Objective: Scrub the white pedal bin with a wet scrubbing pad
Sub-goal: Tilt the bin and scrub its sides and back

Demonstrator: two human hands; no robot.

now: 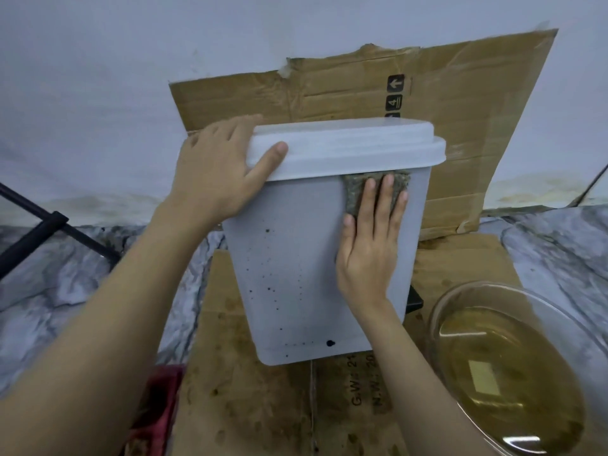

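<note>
Centrally, white pedal bin stands on flattened cardboard, lid closed, front wall facing the camera and peppered with dark specks, one larger blot near its bottom edge. Left hand at about 10 o'clock of the bin: forearm enters from the lower left, wrist bent, palm wrapped round the lid's left corner, thumb laid along the lid's front rim, other fingers curling over the top toward the back; grip closed on the lid. Right hand at about 2 o'clock on the bin's front: forearm rises from the lower right, palm flat to the wall, fingers straight and slightly spread, pointing to 12 o'clock. Fingertips press the scrubbing pad, grey-green and coarse, against the wall just under the lid's rim; hand is flat on it, not curled round it. Thumb rests on the bare wall just beside the pad's lower left corner. At 4 o'clock of the bin, near it, a clear glass bowl holds yellowish water. Upright cardboard sheet leans behind the bin at 12 to 1 o'clock. Black bar at 9 o'clock, well apart.
</note>
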